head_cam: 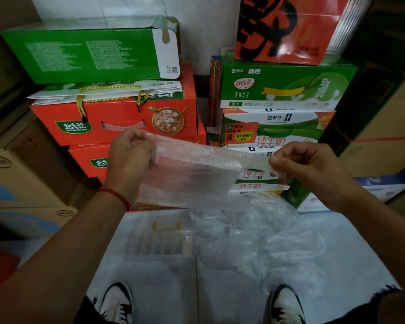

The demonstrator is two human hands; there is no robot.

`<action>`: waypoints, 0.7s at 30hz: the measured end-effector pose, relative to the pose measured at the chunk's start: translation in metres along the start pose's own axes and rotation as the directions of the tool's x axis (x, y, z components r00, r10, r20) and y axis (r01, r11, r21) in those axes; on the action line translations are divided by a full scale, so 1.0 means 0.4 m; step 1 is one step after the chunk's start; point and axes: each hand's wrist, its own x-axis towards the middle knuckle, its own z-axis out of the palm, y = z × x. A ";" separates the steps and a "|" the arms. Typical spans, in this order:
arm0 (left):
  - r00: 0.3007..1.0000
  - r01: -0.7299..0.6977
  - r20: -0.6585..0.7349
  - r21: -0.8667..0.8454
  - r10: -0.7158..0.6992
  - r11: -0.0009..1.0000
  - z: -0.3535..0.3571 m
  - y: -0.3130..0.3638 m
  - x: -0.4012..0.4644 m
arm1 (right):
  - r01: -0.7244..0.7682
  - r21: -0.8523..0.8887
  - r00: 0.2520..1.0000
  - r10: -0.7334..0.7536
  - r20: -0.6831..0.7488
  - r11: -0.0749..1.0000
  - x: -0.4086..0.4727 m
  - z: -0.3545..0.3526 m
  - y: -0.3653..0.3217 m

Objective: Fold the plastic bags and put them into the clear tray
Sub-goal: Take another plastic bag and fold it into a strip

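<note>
A clear plastic bag point(192, 174) is stretched in the air between my two hands, in front of the stacked boxes. My left hand point(129, 155) pinches its upper left edge, and my right hand point(306, 164) pinches its right end. Below them on the pale floor lies a clear tray point(159, 244) with ribbed compartments, just left of centre. A loose heap of crumpled clear plastic bags point(262, 235) lies to the tray's right, touching its edge.
Orange boxes point(117, 122) and a green box point(89, 54) are stacked at the back left. Green and white milk cartons point(281, 90) stand at the back right. Cardboard boxes point(21, 183) line the left side. My shoes point(117, 302) are at the bottom.
</note>
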 end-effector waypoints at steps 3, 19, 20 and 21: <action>0.998 0.003 -0.063 -0.027 -0.005 1.000 0.006 0.004 -0.006 | 0.010 0.021 0.998 -0.009 -0.067 1.000 0.010 0.011 0.009; 0.880 -0.446 -0.068 0.225 0.471 0.866 -0.004 0.027 -0.041 | -0.093 0.032 0.981 0.097 -0.169 0.995 0.038 0.002 0.031; 0.868 -0.479 -0.037 0.209 0.496 0.853 0.000 0.037 -0.052 | -0.105 -0.026 0.978 0.098 -0.185 0.994 0.039 -0.003 0.035; 0.856 -0.509 0.011 0.186 0.516 0.840 0.007 0.046 -0.065 | -0.110 -0.125 0.973 0.082 -0.214 0.986 0.039 -0.007 0.036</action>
